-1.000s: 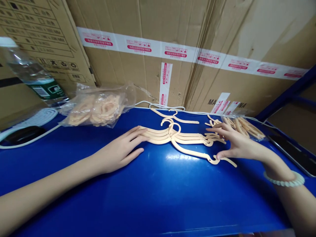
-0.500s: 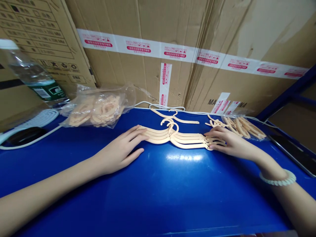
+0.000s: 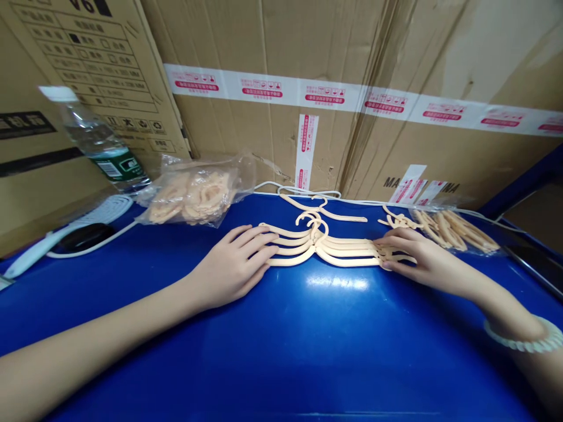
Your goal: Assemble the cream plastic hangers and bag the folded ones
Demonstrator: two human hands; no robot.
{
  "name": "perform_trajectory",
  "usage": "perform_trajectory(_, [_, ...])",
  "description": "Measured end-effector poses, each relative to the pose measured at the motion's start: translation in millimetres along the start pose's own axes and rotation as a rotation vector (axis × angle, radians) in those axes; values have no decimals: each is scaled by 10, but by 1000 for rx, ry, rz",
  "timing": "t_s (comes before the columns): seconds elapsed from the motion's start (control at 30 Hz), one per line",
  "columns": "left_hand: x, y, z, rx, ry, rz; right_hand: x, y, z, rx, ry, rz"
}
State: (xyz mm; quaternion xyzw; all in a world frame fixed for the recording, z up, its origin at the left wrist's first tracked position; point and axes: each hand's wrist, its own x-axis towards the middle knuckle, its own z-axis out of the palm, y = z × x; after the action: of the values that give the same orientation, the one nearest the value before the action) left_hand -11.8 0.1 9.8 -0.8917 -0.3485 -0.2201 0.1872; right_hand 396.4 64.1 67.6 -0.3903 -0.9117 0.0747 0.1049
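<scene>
The fingers of your left hand point(image 3: 235, 264) are lying loose and a bit spread over the left ends of the stacked hangers point(image 3: 299, 256); they are not curling shut. Your right hand point(image 3: 420, 256) is bending over the right ends, thumb on the near side and fingertips on the far side; I cannot tell if it is squeezing.

The stacked hangers are sitting between your hands, flat on the blue table point(image 3: 281, 346). Taking them as the middle of a clock, your left hand is resting at 9 and your right hand at 3. About four are nesting close, with their hooks pointing to 12. That grouping is looking mostly done, though the left ends are fanning out a little.

Some are staying outside the group, and seem to be what is left. One loose hanger point(image 3: 345, 217) is lying apart near 12. Some loose beige pieces point(image 3: 398, 221) are lying between 2 and 3, partly hiding behind your right hand. A clear bag point(image 3: 209, 196) at 10 and a flat bag point(image 3: 457, 230) at 3 are holding more beige pieces. Farther out at 10, a water bottle point(image 3: 116, 164) is standing.
</scene>
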Motion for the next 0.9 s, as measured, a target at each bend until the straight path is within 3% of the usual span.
perform_trajectory(0.27, [-1, 14, 7, 21, 71, 40, -6, 19, 33, -2, 13, -43])
perform_trajectory(0.67, [-27, -32, 18, 94, 68, 15, 22, 5, 90, 13, 64, -53])
perform_trajectory(0.9, [-3, 51, -16, 76, 124, 119, 3, 47, 107, -21, 50, -87])
